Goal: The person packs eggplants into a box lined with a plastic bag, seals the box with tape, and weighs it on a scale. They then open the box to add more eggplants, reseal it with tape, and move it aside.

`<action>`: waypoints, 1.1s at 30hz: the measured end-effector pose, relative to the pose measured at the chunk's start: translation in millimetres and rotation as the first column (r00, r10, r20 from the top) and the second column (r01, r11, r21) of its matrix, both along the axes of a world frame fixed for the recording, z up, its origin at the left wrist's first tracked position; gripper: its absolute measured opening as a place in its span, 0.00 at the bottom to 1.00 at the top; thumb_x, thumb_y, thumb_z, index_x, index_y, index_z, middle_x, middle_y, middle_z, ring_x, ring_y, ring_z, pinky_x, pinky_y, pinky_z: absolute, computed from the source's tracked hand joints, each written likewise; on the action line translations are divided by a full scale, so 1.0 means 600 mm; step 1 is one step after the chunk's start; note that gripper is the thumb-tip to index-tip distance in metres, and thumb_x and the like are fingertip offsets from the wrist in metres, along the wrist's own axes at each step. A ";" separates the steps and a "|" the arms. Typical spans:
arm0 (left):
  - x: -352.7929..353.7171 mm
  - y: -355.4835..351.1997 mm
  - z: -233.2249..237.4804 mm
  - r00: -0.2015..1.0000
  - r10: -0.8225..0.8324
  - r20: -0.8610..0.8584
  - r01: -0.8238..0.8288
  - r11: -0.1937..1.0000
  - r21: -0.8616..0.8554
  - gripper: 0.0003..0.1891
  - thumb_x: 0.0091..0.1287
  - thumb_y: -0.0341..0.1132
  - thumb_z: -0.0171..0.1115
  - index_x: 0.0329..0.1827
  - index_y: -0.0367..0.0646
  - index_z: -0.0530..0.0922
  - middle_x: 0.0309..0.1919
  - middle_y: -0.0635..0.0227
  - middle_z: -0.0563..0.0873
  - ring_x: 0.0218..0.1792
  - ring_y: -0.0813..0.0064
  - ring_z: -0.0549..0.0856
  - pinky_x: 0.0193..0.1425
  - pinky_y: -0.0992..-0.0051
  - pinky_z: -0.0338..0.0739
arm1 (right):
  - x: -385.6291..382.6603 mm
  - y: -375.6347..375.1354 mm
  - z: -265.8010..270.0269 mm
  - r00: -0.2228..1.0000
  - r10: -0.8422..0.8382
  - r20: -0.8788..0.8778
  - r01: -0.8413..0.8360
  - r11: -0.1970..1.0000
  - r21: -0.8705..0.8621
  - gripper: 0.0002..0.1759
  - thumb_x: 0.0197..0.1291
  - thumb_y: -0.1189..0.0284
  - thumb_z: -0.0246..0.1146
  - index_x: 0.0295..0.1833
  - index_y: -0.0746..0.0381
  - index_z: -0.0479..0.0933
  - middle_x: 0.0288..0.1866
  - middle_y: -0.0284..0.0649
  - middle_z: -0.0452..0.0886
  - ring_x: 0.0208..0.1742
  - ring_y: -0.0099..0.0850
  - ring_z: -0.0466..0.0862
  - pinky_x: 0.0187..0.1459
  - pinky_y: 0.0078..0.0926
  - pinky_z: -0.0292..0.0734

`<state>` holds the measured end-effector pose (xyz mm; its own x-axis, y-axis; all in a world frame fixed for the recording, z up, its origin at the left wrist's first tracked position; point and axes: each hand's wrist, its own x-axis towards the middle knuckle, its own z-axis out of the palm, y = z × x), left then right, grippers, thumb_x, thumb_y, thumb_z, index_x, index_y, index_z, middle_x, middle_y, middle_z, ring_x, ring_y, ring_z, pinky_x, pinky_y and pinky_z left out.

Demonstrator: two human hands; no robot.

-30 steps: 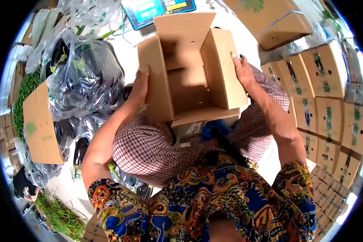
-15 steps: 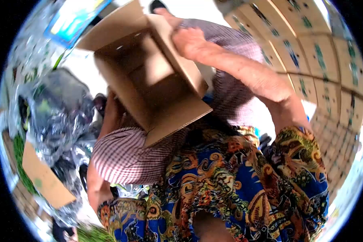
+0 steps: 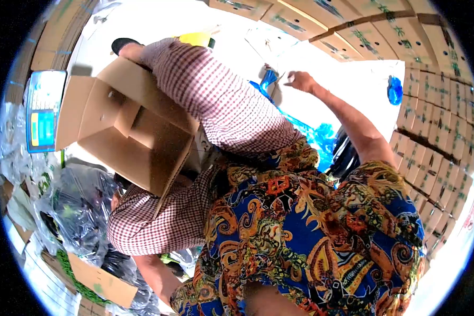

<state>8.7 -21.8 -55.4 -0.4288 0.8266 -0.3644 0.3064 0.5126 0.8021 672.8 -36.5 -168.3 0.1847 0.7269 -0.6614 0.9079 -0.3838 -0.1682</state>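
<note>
An open cardboard box [image 3: 142, 142] lies tilted between my knees, its flaps spread and its inside facing me. My left hand [image 3: 115, 201] shows only as a sliver of skin beside the left knee, near the box's lower edge; its fingers are hidden. Stretched out past the right knee, my right hand [image 3: 301, 81] is off the box, with fingers partly curled and a gap between them. Close to its fingertips is a bunched blue plastic bag [image 3: 269, 79] on the white floor. More blue plastic [image 3: 321, 138] lies under my right forearm, beside black plastic [image 3: 343, 155].
Stacked cardboard boxes [image 3: 432, 116] line the right side and the back. At left are a clear plastic bag [image 3: 84, 205] with dark contents, a blue panel [image 3: 43, 113], and a flat cardboard piece [image 3: 102, 279]. A small blue bundle [image 3: 395, 90] lies on the floor at right.
My right hand has let go of the box's side and reached right toward the blue plastic. The box has shifted left and turned; the head view has swung, bringing more floor into sight.
</note>
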 end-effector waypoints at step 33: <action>-0.032 0.064 0.126 0.937 0.141 0.320 -0.122 0.989 -0.079 0.16 0.71 0.41 0.58 0.56 0.42 0.77 0.35 0.67 0.82 0.35 0.73 0.81 0.41 0.70 0.79 | -0.030 -0.118 -0.018 0.521 -0.543 -0.659 0.753 0.656 0.055 0.07 0.61 0.71 0.64 0.40 0.64 0.83 0.33 0.35 0.85 0.39 0.25 0.83 0.46 0.27 0.79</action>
<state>-10.5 16.5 20.3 -0.3831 0.7447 -0.5465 -0.0385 0.5783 0.8149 654.7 -107.1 -178.9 0.3773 0.7234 -0.5781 0.1161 -0.6563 -0.7455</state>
